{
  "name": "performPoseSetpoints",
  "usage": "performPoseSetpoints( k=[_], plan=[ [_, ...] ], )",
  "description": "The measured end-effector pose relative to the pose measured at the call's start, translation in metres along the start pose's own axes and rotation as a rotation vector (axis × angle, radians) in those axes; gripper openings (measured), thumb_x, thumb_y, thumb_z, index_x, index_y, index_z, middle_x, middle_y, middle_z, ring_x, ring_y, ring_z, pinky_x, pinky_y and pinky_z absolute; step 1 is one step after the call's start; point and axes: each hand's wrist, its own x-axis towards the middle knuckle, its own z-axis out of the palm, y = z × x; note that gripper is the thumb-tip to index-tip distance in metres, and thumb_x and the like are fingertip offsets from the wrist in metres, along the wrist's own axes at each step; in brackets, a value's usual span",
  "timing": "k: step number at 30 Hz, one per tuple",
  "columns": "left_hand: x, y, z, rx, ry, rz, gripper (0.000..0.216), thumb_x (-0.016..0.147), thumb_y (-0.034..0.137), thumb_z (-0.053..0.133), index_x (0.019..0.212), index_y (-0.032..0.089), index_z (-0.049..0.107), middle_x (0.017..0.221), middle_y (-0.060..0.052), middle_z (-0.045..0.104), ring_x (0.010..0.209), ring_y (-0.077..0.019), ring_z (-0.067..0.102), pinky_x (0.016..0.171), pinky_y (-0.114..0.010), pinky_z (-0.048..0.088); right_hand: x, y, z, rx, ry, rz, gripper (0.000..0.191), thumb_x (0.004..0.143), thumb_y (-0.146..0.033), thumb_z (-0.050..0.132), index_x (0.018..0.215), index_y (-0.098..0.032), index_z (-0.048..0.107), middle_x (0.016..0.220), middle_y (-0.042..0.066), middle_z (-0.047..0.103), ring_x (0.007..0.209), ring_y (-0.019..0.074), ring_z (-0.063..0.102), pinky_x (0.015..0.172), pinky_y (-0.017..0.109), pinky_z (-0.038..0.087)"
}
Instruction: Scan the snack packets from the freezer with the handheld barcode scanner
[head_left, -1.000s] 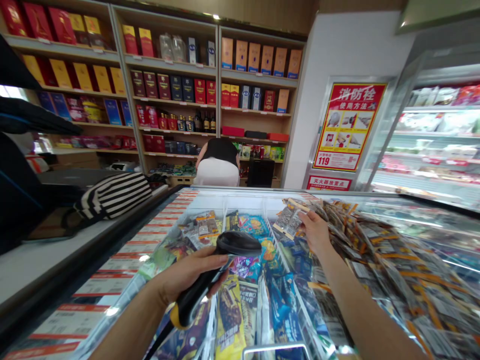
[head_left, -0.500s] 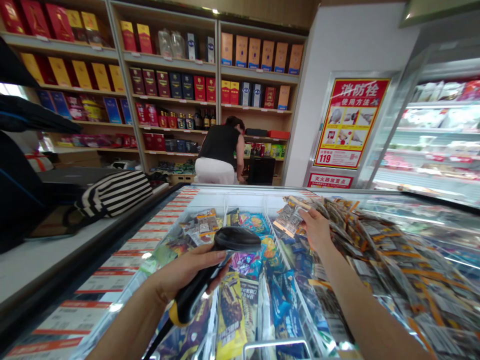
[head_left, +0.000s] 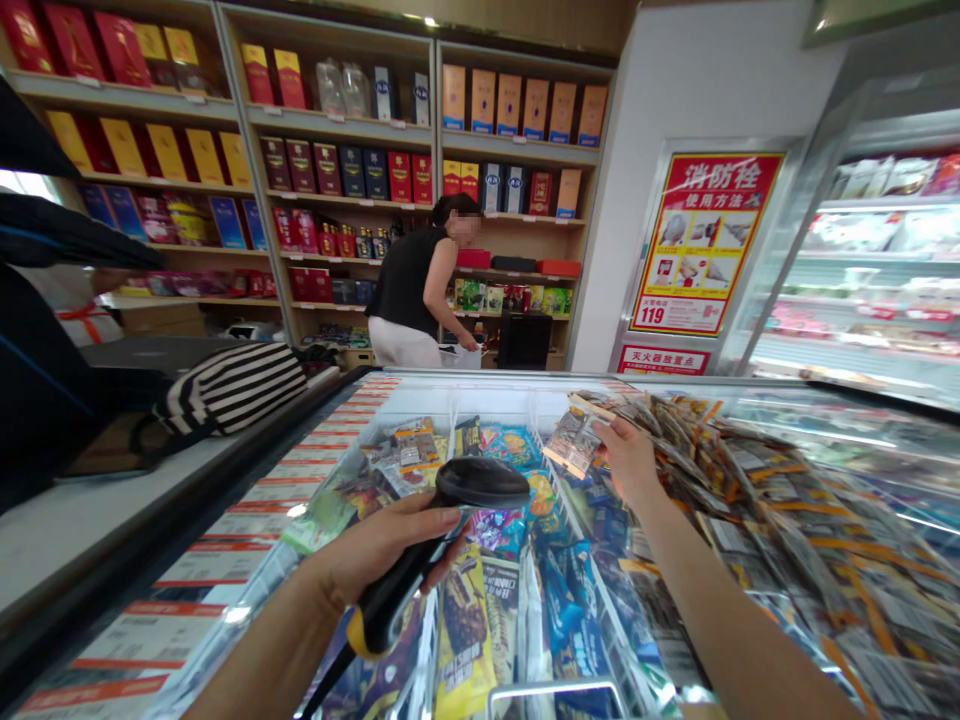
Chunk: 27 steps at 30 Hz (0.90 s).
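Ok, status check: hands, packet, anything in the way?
Left hand gripping black-and-yellow barcode scanner. Right hand pinching packet by its right edge, printed side showing. Nothing seen between scanner and packet; packet pile beside right forearm.

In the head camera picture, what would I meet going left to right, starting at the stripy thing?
Striped thing → black scanner → held packet → big pile of packets

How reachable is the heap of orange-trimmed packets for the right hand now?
Likely yes: the heap of orange-trimmed packets lies right beside the right hand, nothing visible between them. The hand holds a clear packet, though, so it may need to let go first.
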Motion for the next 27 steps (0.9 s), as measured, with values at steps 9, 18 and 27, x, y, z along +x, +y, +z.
performPoseSetpoints(
  k=[9,18,27],
  plan=[
    [0.001,0.001,-0.004,-0.007,0.008,-0.043,0.023,0.072,0.037,0.047,0.075,0.014,0.048,0.061,0.000,0.051,0.044,-0.0069,0.044,0.041,-0.020,0.029,-0.003,-0.001,0.001,-0.022,-0.015,0.005,0.026,0.054,-0.031,0.060,0.077,-0.018,0.060,0.062,-0.002,0.062,0.048,0.0108,0.046,0.042,0.022,0.034],
    [-0.003,0.002,-0.004,-0.055,-0.011,-0.036,0.024,0.069,0.036,0.050,0.074,0.013,0.050,0.061,-0.002,0.053,0.043,-0.0079,0.045,0.041,-0.020,0.031,-0.004,0.000,0.003,0.067,0.013,0.108,0.017,0.051,-0.025,0.063,0.065,-0.018,0.054,0.054,-0.003,0.057,0.046,0.0105,0.049,0.044,0.025,0.043],
    [0.001,0.003,-0.014,-0.211,0.128,-0.065,0.025,0.072,0.037,0.046,0.074,0.013,0.051,0.062,-0.002,0.053,0.044,-0.0075,0.046,0.041,-0.020,0.032,-0.014,0.022,0.008,0.327,-0.079,0.317,0.024,0.046,-0.005,0.056,0.060,-0.021,0.046,0.050,-0.010,0.057,0.052,0.0108,0.053,0.055,0.035,0.050]
  ],
)
